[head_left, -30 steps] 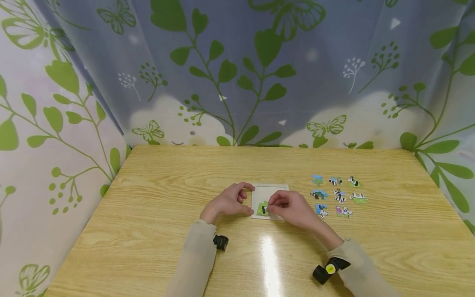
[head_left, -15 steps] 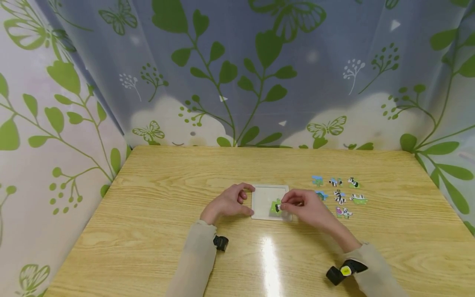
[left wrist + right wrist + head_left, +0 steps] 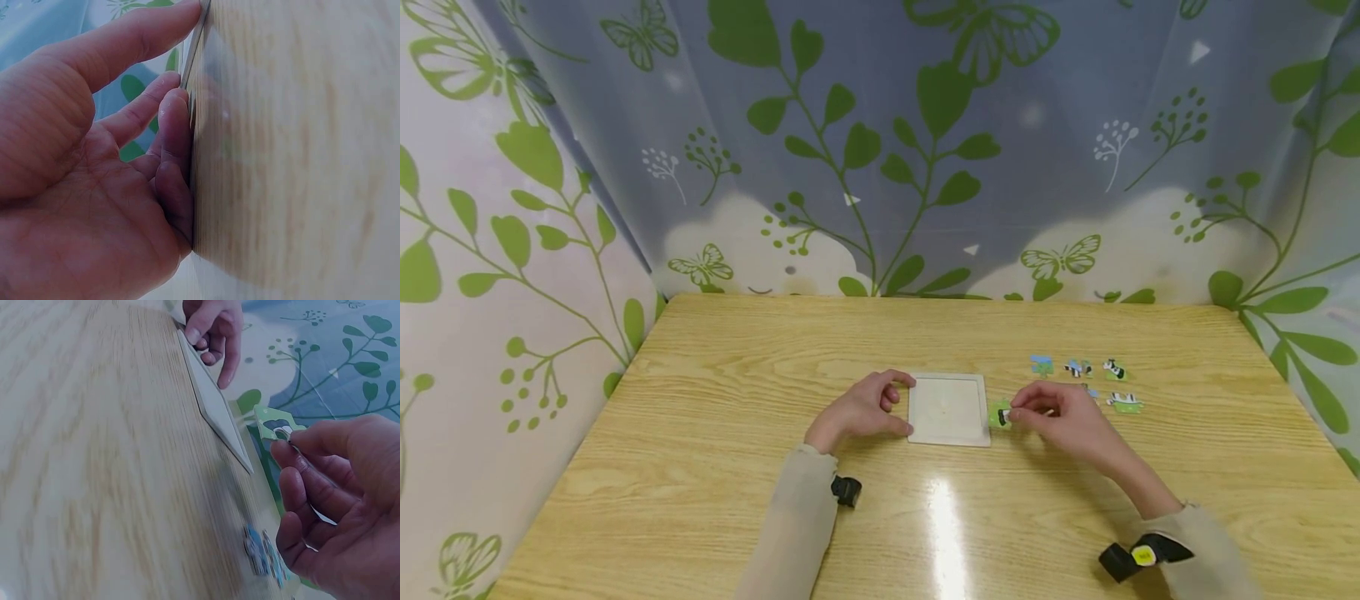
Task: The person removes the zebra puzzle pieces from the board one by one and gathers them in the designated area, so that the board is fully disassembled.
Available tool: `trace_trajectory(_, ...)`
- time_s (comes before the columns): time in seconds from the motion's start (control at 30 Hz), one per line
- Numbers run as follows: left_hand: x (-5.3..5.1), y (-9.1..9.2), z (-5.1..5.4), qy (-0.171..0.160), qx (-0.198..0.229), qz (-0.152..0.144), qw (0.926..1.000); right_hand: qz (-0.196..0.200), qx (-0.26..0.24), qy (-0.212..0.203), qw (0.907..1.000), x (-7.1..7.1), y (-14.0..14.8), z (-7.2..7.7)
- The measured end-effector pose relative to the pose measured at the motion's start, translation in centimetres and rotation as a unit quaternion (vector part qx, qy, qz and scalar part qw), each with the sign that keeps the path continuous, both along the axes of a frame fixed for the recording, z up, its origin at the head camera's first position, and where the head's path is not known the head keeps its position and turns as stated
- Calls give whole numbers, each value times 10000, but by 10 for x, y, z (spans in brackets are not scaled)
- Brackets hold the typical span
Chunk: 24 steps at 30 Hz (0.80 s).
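Observation:
A flat, pale square puzzle tray (image 3: pixel 947 408) with a raised rim lies on the table, its inside bare. At its left edge, my left hand (image 3: pixel 871 404) touches the two corners with outstretched thumb and index finger; the other fingers are folded in. My right hand (image 3: pixel 1067 421) pinches a green puzzle piece (image 3: pixel 1001 416) with a black-and-white patch, just right of the tray. In the right wrist view this piece (image 3: pixel 275 422) is held between thumb and fingertips, off the table. The left wrist view shows the left palm (image 3: pixel 94 206) beside the tray's thin edge.
Loose puzzle pieces lie right of the tray: a blue-green one (image 3: pixel 1042 365), one with dark and blue parts (image 3: pixel 1078 367), a black-and-white one (image 3: pixel 1114 368) and a green-edged one (image 3: pixel 1124 402). My right hand covers others. A patterned curtain (image 3: pixel 880 167) stands behind the wooden table (image 3: pixel 715 400).
My right hand has carried the green puzzle piece rightward, from over the tray's lower left to beyond its right edge. The left hand keeps its place at the tray.

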<state>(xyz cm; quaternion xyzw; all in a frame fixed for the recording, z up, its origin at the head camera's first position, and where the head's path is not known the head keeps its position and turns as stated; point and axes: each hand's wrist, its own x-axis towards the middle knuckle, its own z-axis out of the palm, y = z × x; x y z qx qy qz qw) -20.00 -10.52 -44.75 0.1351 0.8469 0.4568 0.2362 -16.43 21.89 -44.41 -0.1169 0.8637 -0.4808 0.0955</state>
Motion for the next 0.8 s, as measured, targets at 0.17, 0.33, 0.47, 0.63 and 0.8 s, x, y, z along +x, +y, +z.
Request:
trace_trajectory(0.17, 0, 0, 0, -4, -2, 2, 10000, -111, 218, 111, 9996, 1, 17, -1)
trace_trajectory(0.33, 0, 0, 0, -11, -10, 3, 10000, -263, 448, 218, 9984, 4, 35, 0)
trace_trajectory(0.47, 0, 0, -1, -21, -6, -3, 10000, -371, 630, 350, 9967, 6, 50, 3)
trace_trajectory(0.63, 0, -1, -2, -4, -18, -1, 10000, -521, 876, 500, 9935, 8, 67, 3)
trace_trajectory(0.8, 0, -1, -1, 16, -4, -31, 10000, -646, 1162, 778, 9881, 11, 85, 1)
